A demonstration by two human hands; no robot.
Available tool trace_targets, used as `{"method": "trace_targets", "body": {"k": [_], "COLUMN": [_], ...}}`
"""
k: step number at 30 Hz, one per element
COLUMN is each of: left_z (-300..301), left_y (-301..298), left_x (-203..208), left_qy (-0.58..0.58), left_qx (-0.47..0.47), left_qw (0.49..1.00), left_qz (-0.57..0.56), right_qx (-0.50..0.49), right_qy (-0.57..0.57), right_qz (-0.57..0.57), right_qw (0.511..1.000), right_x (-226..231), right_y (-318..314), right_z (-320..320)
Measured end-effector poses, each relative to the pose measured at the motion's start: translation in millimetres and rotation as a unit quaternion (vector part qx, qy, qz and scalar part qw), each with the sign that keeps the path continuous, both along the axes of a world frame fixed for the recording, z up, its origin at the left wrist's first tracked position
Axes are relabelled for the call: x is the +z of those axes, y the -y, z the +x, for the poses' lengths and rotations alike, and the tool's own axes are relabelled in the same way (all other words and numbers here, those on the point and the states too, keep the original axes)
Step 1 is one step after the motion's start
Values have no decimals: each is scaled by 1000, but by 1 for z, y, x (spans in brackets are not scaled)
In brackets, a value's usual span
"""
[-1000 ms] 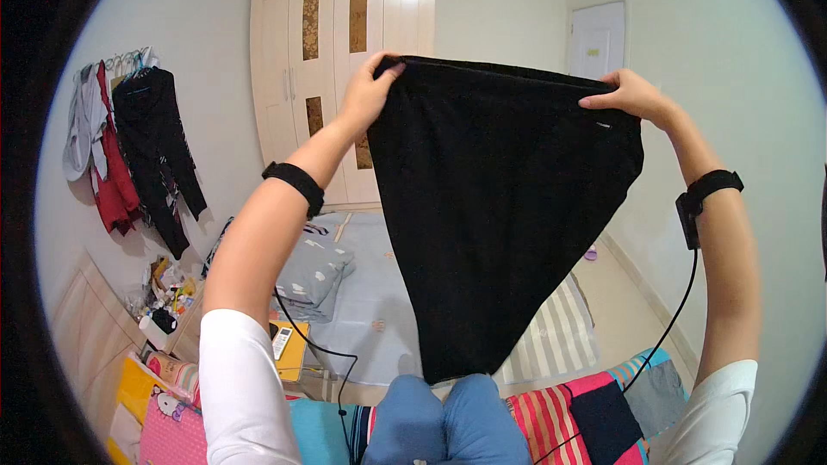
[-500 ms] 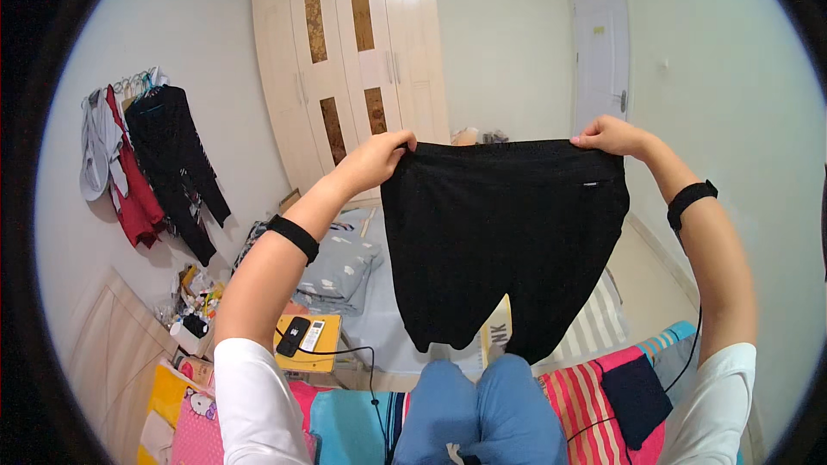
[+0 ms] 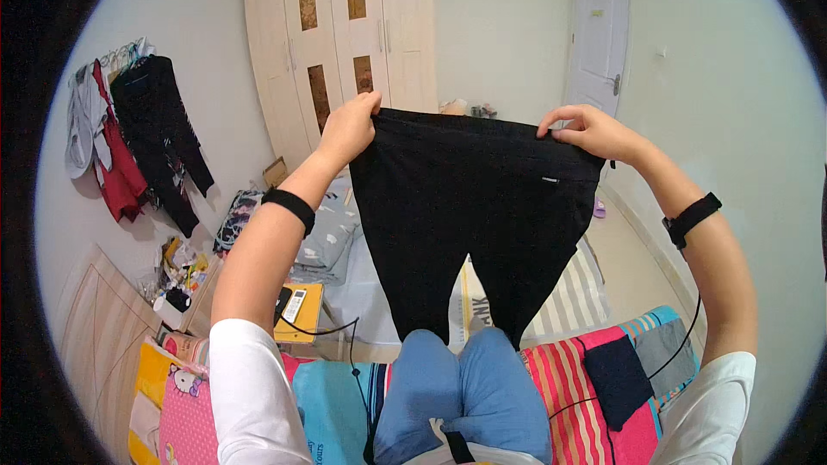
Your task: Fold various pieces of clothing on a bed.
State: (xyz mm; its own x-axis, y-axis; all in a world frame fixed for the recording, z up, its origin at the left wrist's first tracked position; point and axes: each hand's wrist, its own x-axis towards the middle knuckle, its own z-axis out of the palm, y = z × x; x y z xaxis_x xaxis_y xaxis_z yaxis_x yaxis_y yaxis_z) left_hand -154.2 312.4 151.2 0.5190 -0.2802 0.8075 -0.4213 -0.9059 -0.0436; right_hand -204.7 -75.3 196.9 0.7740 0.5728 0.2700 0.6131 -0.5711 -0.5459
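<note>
A pair of black pants (image 3: 469,185) hangs in front of me by its waistband, both legs dangling toward my knees. At the waistband's left corner, my left hand (image 3: 351,127) is closed in a pinch on the fabric. My right hand (image 3: 590,133) grips the waistband near its right end, with the thumb under the edge and the fingers bent over the top. A small pale tag shows on the cloth below that hand. My legs in blue trousers (image 3: 465,396) lie beneath the hanging pants.
Patterned bedding (image 3: 560,370) surrounds me, with a folded dark cloth (image 3: 618,381) at right. A yellow stool (image 3: 301,314) holds a black device with a cable. Beyond stand another bed (image 3: 353,297), a wardrobe (image 3: 401,52) and a white door (image 3: 594,43). Clothes (image 3: 159,133) hang on the left wall.
The pants have risen and shifted left in view, with their waistband now slanting down to the right. My right hand's fingers have loosened and lifted slightly. The view has tilted downward.
</note>
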Motion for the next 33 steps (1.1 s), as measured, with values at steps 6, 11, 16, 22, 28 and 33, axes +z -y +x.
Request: {"method": "trace_targets", "body": {"k": [6, 11, 16, 22, 28, 33], "left_z": [6, 9, 7, -1, -6, -24], "left_y": [1, -3, -12, -21, -32, 7], "left_x": [-8, -16, -18, -26, -24, -24], "left_qy": [-13, -19, -49, -116, -288, -320], "left_qx": [-2, 18, 5, -13, -275, -179], "left_qw": [999, 990, 982, 976, 746, 913], "left_qz": [-32, -136, -184, -186, -533, -180], "right_qx": [-10, -61, -26, -41, -18, -148], "right_qy": [4, -95, 24, -8, -45, 131], "right_qz": [-87, -76, -165, -32, 125, 0], "right_qw": [996, 991, 986, 999, 991, 980], "right_x": [-21, -39, -52, -55, -46, -56], "right_y": [-2, -20, -8, 12, 16, 40], "right_z": [-4, -27, -22, 18, 24, 54]}}
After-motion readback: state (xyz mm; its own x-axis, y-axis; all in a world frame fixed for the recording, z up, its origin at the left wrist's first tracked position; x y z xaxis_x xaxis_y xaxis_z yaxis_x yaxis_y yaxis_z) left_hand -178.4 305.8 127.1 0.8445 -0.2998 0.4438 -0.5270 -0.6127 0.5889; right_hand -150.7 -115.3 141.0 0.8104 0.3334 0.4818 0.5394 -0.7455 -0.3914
